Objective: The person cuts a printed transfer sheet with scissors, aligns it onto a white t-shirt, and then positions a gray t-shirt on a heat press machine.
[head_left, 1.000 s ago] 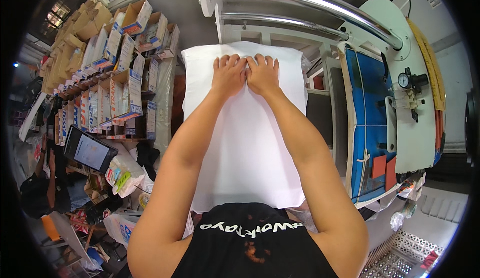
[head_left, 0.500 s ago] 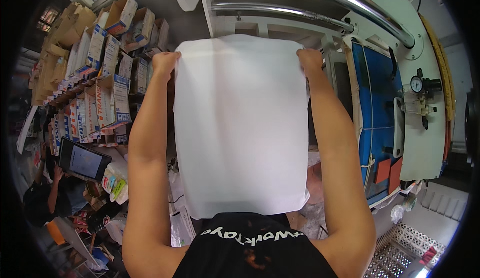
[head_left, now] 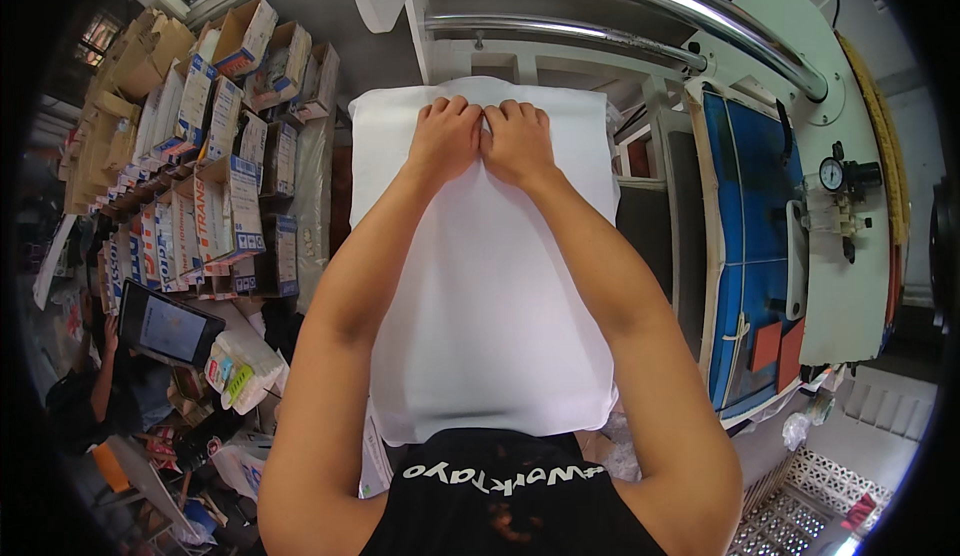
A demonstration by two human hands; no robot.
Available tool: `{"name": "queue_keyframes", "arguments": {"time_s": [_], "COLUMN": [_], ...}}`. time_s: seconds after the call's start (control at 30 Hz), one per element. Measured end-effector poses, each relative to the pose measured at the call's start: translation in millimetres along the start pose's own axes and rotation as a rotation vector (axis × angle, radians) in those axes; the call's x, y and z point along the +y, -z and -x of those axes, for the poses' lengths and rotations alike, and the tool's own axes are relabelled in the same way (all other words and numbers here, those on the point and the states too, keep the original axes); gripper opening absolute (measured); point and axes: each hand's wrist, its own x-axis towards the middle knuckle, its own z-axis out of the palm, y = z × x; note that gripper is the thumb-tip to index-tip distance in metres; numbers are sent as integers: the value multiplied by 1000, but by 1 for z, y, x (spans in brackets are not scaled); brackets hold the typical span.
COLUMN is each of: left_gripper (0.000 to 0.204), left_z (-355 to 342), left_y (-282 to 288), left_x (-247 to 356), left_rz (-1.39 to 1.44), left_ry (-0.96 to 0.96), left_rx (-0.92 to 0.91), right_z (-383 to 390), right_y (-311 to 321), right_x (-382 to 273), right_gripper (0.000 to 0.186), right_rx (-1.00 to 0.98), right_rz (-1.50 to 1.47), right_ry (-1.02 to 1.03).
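Note:
A plain white cloth (head_left: 490,316) is spread in front of me over a flat support, its near edge reaching my black shirt. My left hand (head_left: 446,141) rests near the middle of the cloth's far edge, fingers bent and closed on the fabric. Right beside it my right hand (head_left: 518,142) is closed on the cloth in the same way, the two thumbs almost touching. Both sets of fingertips are largely hidden. Soft folds run from the hands down toward me.
Polished metal bars (head_left: 570,26) cross behind the cloth. On the right stands a white machine with a pressure gauge (head_left: 831,173) and a blue panel (head_left: 745,236). Opened cardboard boxes (head_left: 230,196) are stacked at left, near a screen (head_left: 168,326) and another person's arm (head_left: 104,371).
Both hands have left the cloth's far corners and come together at the middle of its far edge. The far corners now lie loose.

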Motion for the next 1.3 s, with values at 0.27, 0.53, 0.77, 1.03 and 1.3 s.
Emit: {"name": "queue_keyframes", "arguments": {"time_s": [0.27,0.53,0.77,1.03,1.3], "left_gripper": [26,31,28,26,35], "left_z": [37,103,114,108,118], "left_y": [47,23,15,26,13], "left_x": [-133,-128,-154,-138,-143], "left_rz": [146,1440,746,700,483], "left_ry": [324,1075,824,781,803], "left_rx": [268,7,455,436,281], "right_z": [29,75,80,75,80], "right_y": [36,-2,-11,-14,12], "right_x": [139,179,180,180,164], "right_gripper": [37,26,24,28,28], "right_rx": [124,196,424,289,71], "right_rz": [-118,-1531,-1280,-736,-738], "right_ry": [-516,-943,-921,-917,-937]}}
